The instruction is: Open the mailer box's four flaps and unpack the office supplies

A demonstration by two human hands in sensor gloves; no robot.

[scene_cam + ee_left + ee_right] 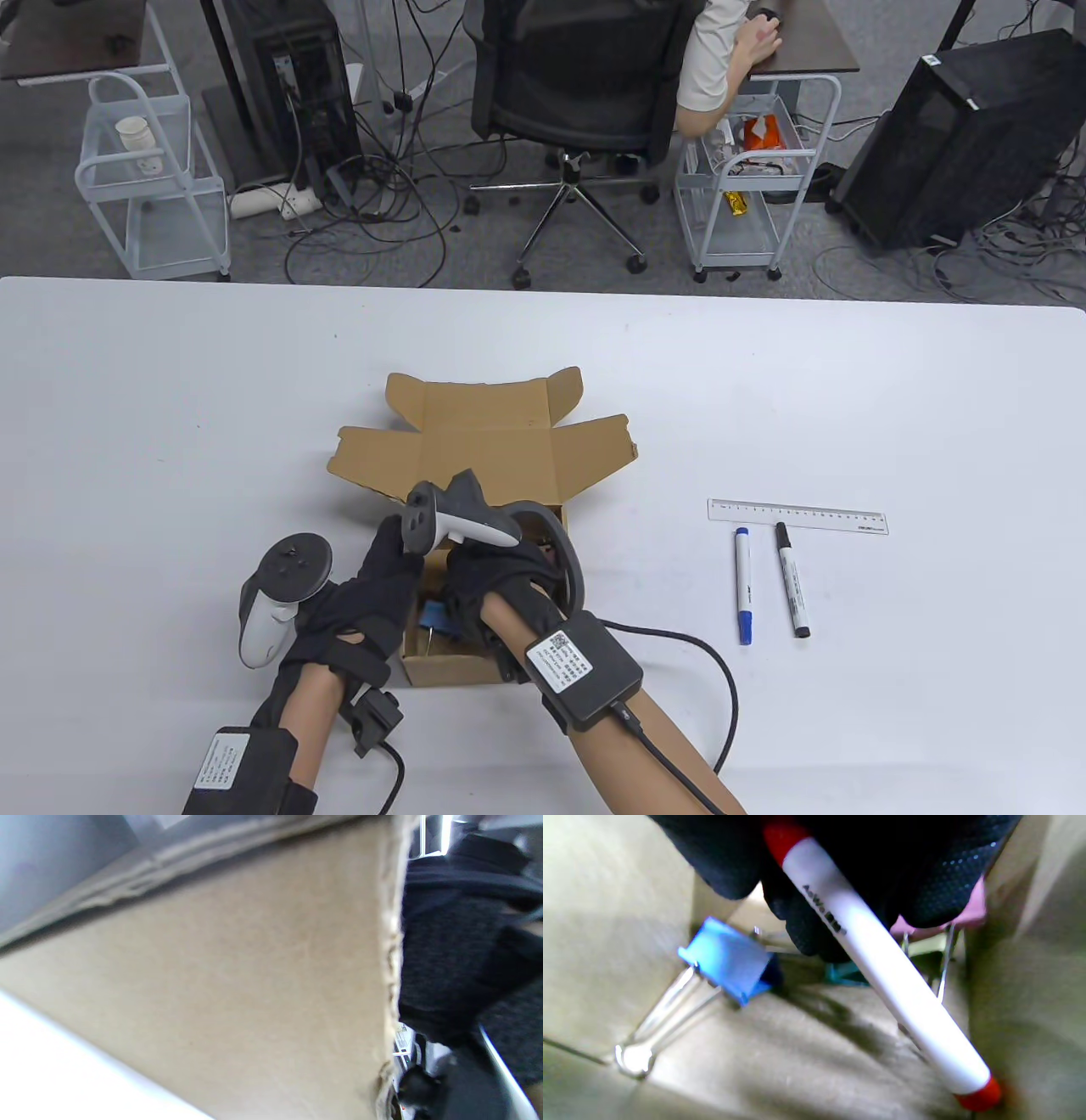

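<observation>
brown corrugated mailer box (475, 441) at the near middle of the white bench (170, 407), its flaps folded out and back so the cavity is open from above. the left hand (361, 598) rests against the box's left wall; whether its grip is wide or narrow cannot be told, but the placement probably steadies the box while the other hand works inside. in the left wrist view the cardboard wall fills most of the picture.

the right hand (496, 586) reaches down into the cavity. in the right wrist view its grip holds a red-capped marker (882, 976), tilted, with the lower end close to the box floor; the tilt suggests it is being lifted out. on the floor beside it lie a blue binder clip (727, 959), a pink binder clip (969, 916) partly hidden by the glove, and a teal item too obscured to name.

right of the box, well apart, a clear ruler (797, 516), a blue marker (743, 586) and a black marker (791, 579) lie side by side, apparently the unpacked group.
</observation>
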